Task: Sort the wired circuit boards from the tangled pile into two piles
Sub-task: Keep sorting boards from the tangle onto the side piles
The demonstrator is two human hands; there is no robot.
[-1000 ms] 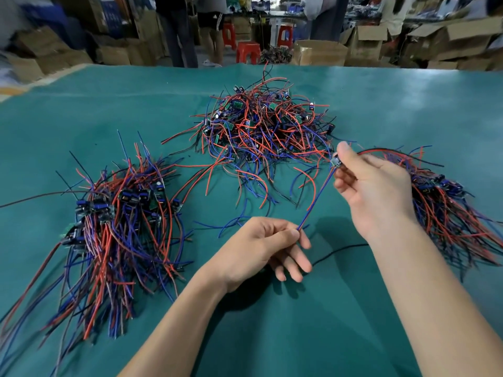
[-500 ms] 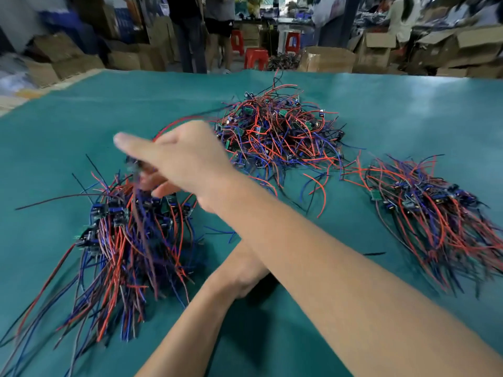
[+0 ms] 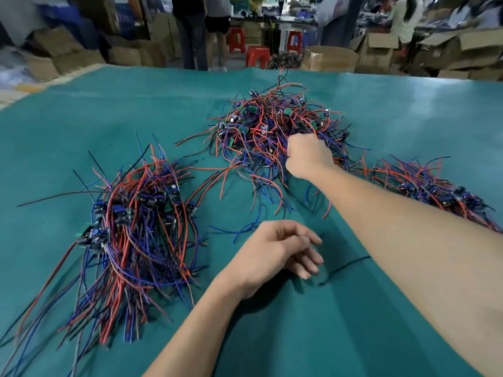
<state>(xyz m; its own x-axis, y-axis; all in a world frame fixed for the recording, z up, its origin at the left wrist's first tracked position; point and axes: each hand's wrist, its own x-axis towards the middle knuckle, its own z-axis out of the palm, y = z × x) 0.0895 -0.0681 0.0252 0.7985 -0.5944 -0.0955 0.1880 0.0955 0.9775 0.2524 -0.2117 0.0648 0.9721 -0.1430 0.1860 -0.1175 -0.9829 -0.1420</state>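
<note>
Ideally the right hand (image 3: 307, 156), seemingly pinching wires in the twelve-o'clock tangle (image 3: 275, 126), lifts slowly, while the left (image 3: 275, 251) rests slack.

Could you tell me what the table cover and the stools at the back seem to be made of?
Table cover: looks like teal cloth or soft matte sheeting; it creases into folds near the front edge and shows only a dull sheen farther back. Stools: probably moulded plastic, uniform bright red with a smooth surface, though blur leaves that open.
</note>
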